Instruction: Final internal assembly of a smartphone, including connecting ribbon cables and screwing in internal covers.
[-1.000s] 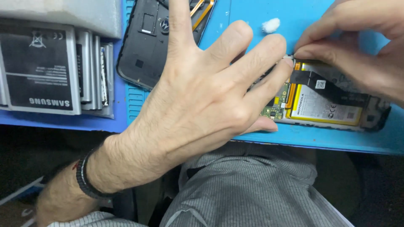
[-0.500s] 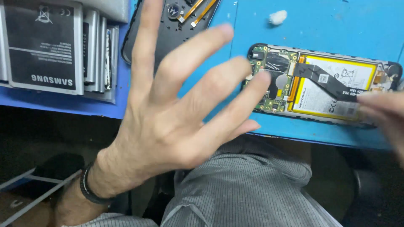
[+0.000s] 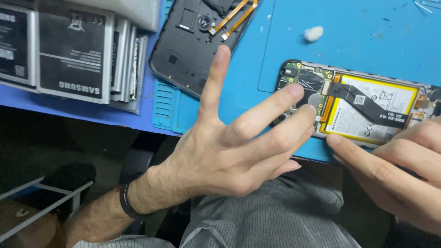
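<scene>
Our left hand (image 3: 220, 160) hovers wide open, holding nothing; our right hand (image 3: 395, 170) should steady the opened phone (image 3: 358, 108) gently by its edge.

Batteries (image 3: 73, 50): flat grey phone batteries, stacked on edge in a row, far left, on the darker blue surface.
Back cover (image 3: 193, 41): black phone shell, inner side up, tilted, lying across the left edge of the mat.
Flex cables (image 3: 232, 16): two orange ribbons running off the shell's top end.
Mat (image 3: 358, 41): bright blue work mat, ribbed slots at its left border.
White wad (image 3: 313, 33): small fluffy lump, alone on the mat, upper middle.
Trousers (image 3: 275, 216): grey ribbed cloth, below the bench edge.
</scene>
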